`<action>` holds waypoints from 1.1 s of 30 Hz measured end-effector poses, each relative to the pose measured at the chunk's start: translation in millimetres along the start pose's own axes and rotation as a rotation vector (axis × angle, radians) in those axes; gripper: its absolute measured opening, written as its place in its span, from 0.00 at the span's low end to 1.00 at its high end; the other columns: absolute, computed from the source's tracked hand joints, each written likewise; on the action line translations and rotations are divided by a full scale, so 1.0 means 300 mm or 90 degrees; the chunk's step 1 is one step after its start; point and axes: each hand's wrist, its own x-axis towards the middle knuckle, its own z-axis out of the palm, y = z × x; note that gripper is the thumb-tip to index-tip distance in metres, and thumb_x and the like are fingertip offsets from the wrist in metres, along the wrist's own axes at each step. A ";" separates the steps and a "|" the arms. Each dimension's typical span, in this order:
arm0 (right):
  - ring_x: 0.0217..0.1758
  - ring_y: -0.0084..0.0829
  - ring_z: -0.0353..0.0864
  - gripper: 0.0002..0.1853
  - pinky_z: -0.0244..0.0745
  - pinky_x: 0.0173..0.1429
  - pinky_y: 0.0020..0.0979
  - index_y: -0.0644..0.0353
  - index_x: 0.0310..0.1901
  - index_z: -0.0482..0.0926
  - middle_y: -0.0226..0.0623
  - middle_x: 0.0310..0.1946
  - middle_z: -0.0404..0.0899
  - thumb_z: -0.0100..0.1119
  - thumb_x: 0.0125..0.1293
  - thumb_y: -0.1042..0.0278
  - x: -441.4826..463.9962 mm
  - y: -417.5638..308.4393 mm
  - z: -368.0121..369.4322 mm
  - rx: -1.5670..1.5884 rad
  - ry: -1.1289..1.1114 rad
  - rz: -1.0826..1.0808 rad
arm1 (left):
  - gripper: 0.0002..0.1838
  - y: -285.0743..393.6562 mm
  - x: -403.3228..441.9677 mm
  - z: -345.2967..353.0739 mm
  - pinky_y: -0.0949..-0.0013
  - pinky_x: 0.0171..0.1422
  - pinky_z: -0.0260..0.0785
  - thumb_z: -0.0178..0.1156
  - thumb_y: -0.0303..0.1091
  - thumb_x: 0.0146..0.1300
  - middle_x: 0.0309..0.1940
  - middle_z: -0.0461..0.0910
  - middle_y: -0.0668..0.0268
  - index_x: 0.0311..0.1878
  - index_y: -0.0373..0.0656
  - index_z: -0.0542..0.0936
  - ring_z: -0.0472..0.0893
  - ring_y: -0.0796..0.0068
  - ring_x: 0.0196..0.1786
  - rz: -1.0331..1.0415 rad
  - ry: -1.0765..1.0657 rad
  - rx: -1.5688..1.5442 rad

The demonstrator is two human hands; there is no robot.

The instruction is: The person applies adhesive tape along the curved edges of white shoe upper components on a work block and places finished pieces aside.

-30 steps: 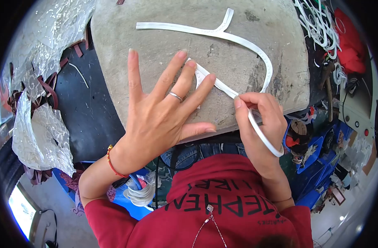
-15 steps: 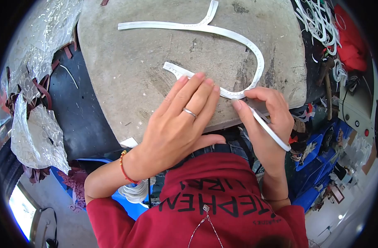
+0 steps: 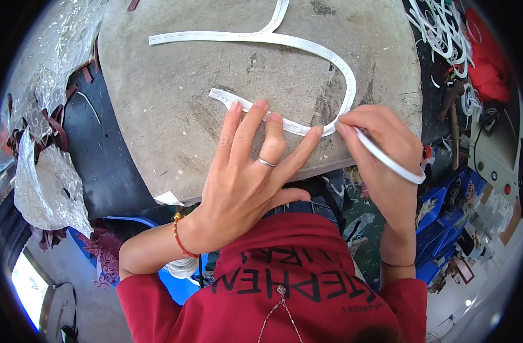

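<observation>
A narrow white strip (image 3: pixel 318 48) with small nicks or stitches along it curves across the grey work slab (image 3: pixel 176 74). One branch runs off toward the top. My left hand (image 3: pixel 244 166) is open, its fingers spread and the fingertips pressing the strip's lower arm onto the slab. At the lower right bend, my right hand (image 3: pixel 384 151) pinches the strip between thumb and fingers. A white cord-like length (image 3: pixel 390 163) passes out of that pinch and loops over the thumb side of the hand. The exact pinch point is partly covered by the fingertips.
Tangled white strips (image 3: pixel 441 34) hang at the upper right near a red cloth (image 3: pixel 490 77) and a hammer (image 3: pixel 453 106). Clear plastic sheeting (image 3: pixel 50 177) and dark red scraps lie at left. Blue bins (image 3: pixel 430 243) stand below the slab at right.
My left fingers have spread apart, the index reaching right along the strip. My right hand has moved a little right, its fingers still pinching at the bend. The whole view has shifted slightly.
</observation>
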 end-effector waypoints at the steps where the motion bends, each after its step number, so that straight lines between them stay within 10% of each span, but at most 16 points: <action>1: 0.38 0.36 0.79 0.06 0.68 0.46 0.36 0.58 0.36 0.80 0.33 0.33 0.79 0.65 0.56 0.76 0.001 0.003 0.009 -0.042 -0.004 -0.028 | 0.41 0.003 -0.002 0.001 0.40 0.71 0.61 0.67 0.62 0.41 0.57 0.65 0.55 0.66 0.69 0.75 0.66 0.46 0.65 -0.004 0.004 0.005; 11: 0.40 0.40 0.75 0.11 0.66 0.44 0.37 0.58 0.37 0.76 0.35 0.36 0.75 0.66 0.51 0.75 -0.037 -0.101 0.175 -0.033 0.027 -0.184 | 0.40 0.021 -0.128 0.021 0.51 0.74 0.62 0.71 0.44 0.43 0.64 0.70 0.54 0.60 0.31 0.76 0.70 0.53 0.69 -0.037 0.152 -0.061; 16: 0.39 0.38 0.78 0.13 0.70 0.46 0.36 0.59 0.40 0.78 0.37 0.37 0.79 0.70 0.53 0.74 -0.047 -0.095 0.094 0.086 -0.005 0.032 | 0.34 0.017 -0.153 0.066 0.53 0.73 0.63 0.67 0.42 0.50 0.63 0.70 0.55 0.60 0.33 0.76 0.70 0.55 0.68 -0.040 0.136 -0.009; 27: 0.37 0.38 0.80 0.07 0.72 0.44 0.36 0.60 0.34 0.79 0.35 0.36 0.79 0.66 0.53 0.79 0.003 -0.039 0.042 0.164 -0.031 0.019 | 0.36 0.041 -0.132 0.065 0.48 0.72 0.61 0.68 0.54 0.50 0.61 0.67 0.62 0.65 0.58 0.76 0.70 0.59 0.66 -0.074 0.123 0.050; 33: 0.38 0.39 0.78 0.07 0.70 0.44 0.37 0.60 0.33 0.78 0.36 0.34 0.76 0.65 0.53 0.78 0.009 -0.033 0.059 -0.062 -0.032 -0.175 | 0.36 0.000 -0.138 0.050 0.47 0.72 0.60 0.68 0.53 0.50 0.63 0.67 0.60 0.64 0.52 0.77 0.68 0.56 0.68 -0.030 0.125 0.073</action>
